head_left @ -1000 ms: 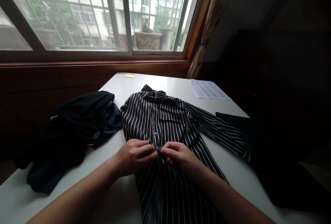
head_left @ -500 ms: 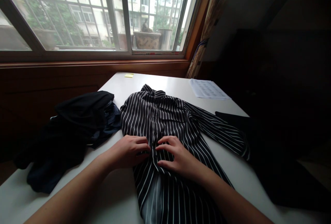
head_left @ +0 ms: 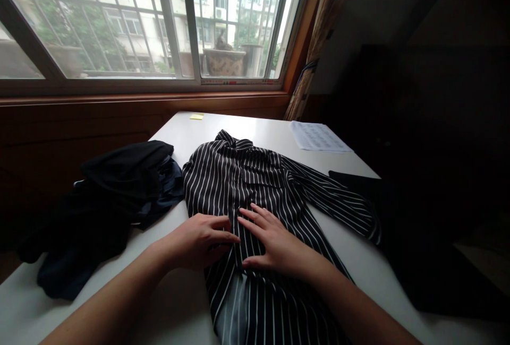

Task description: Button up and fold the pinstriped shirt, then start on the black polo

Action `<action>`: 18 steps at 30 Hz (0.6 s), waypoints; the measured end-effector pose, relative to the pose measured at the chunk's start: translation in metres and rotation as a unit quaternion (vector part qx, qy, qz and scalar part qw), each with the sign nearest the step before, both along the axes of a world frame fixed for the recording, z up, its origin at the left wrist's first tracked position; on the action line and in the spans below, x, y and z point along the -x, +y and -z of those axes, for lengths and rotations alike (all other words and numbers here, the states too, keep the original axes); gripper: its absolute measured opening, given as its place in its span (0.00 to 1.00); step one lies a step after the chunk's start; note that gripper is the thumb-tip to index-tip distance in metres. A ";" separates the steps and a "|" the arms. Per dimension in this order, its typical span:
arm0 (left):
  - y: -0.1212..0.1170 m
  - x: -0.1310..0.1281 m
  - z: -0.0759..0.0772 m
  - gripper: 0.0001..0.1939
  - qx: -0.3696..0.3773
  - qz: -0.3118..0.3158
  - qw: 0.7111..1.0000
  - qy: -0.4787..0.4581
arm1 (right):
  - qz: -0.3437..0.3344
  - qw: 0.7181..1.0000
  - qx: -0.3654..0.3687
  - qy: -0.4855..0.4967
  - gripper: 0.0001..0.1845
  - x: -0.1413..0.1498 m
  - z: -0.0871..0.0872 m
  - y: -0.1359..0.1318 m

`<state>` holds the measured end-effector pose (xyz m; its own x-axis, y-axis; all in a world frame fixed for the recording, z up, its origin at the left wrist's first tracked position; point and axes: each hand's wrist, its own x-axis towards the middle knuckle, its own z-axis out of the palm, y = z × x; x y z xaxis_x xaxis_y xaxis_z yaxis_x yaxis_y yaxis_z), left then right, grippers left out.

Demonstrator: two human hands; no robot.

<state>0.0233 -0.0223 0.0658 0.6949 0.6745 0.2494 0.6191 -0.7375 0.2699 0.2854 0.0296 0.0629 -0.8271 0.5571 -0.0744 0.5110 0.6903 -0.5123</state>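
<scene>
A black shirt with thin white stripes [head_left: 255, 186] lies front up on the white table [head_left: 183, 302], collar toward the window, one sleeve stretched out to the right. My right hand [head_left: 271, 239] lies flat on the shirt's front by the button line, fingers stretched out. My left hand [head_left: 201, 240] rests on the shirt's left half right beside it, fingers loosely curled against the cloth and pointing at the button line. Neither hand lifts anything.
A heap of dark clothes [head_left: 107, 196] covers the table's left side. A printed sheet of paper [head_left: 319, 137] lies at the far right, a yellow sticky note [head_left: 196, 117] at the far edge. Another dark cloth [head_left: 370, 186] lies by the right edge. Window and wooden sill stand behind.
Both hands were pinched together at the shirt's button line a second ago. They have let go and spread; the right hand now lies flat on the cloth.
</scene>
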 end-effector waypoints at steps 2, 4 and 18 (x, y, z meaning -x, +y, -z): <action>-0.002 -0.003 -0.001 0.15 0.011 0.017 1.000 0.002 | -0.001 1.000 -0.004 -0.013 0.53 0.000 0.000 0.000; -0.003 -0.005 -0.002 0.14 0.023 0.029 0.999 0.002 | 0.000 1.000 -0.009 -0.018 0.54 0.000 0.001 0.000; 0.003 0.004 0.000 0.12 -0.039 -0.037 0.998 0.020 | 0.003 1.000 -0.017 -0.022 0.54 0.000 0.000 -0.001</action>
